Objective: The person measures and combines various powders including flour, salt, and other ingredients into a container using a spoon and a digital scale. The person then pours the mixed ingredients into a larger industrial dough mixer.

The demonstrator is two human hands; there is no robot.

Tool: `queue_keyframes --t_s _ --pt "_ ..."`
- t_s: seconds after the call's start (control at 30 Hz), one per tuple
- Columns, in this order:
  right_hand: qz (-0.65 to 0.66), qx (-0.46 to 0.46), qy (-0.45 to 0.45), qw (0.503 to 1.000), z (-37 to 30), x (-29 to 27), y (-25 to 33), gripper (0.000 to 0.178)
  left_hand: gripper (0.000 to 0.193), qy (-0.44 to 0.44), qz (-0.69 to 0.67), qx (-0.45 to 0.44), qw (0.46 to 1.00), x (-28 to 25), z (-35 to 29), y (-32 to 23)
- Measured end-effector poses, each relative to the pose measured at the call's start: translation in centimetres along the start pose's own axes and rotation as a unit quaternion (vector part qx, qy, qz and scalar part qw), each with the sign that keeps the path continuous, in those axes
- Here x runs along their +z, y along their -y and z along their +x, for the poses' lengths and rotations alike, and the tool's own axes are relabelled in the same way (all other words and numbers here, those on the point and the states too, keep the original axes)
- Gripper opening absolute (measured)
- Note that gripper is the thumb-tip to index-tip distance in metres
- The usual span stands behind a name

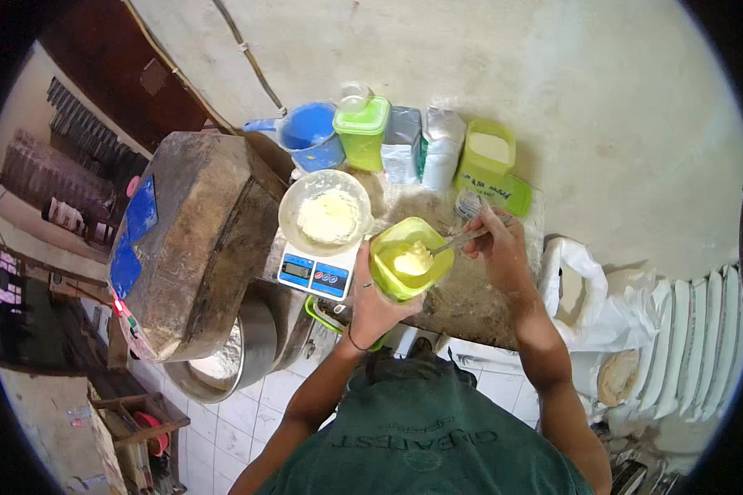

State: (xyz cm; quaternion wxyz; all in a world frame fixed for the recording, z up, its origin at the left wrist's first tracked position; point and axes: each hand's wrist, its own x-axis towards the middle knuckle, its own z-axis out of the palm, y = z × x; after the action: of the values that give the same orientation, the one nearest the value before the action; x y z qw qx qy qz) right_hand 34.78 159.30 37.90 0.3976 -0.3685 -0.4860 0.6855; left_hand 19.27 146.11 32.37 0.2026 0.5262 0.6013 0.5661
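I saw the left hand (377, 307) clasping the green tub (396, 237) right of the scale (330, 280), the right hand (499, 241) pinching a spoon (449, 245), scooping pale paste (414, 262); next move seemingly required steady lifting.

I hold the left forearm (322, 378) slanting from seven o'clock toward one, and from my remote seat I see the left hand (380, 312) wrapped in a firm grip near centre, thumb side toward twelve. The right forearm (545, 338) runs from about half past four toward eleven; the right hand (499, 241), at three, pinches toward nine with bent fingers.
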Motion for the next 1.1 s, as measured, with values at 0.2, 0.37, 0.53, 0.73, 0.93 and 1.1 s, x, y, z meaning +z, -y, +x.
queue_keyframes --t_s 0.2,0.37,0.53,0.73,0.93,1.1 --pt "-0.013 -0.031 0.048 0.998 3.7 4.2 3.4 0.026 0.114 -0.046 -0.035 -0.074 0.996 -1.7 -1.9 0.6" --pt "-0.087 -0.051 0.072 0.992 7.4 10.8 3.0 0.030 0.116 -0.061 -0.014 -0.050 0.997 -2.3 -3.1 0.6" --pt "-0.453 -0.341 0.210 0.796 9.2 14.3 -0.6 0.016 0.113 -0.015 -0.095 -0.043 0.994 -3.2 -2.6 0.3" --pt "-0.367 -0.298 0.108 0.875 3.4 12.6 5.5 0.006 0.104 0.003 -0.051 -0.031 0.998 -3.6 -1.4 1.4" --pt "-0.389 -0.294 0.226 0.843 -2.2 6.6 8.0 0.006 0.099 0.053 -0.050 0.037 0.997 -2.8 -0.1 2.4" --pt "-0.419 -0.312 0.198 0.830 -1.6 4.5 1.7 0.008 0.090 0.099 -0.053 -0.011 0.994 -1.9 0.6 1.2"
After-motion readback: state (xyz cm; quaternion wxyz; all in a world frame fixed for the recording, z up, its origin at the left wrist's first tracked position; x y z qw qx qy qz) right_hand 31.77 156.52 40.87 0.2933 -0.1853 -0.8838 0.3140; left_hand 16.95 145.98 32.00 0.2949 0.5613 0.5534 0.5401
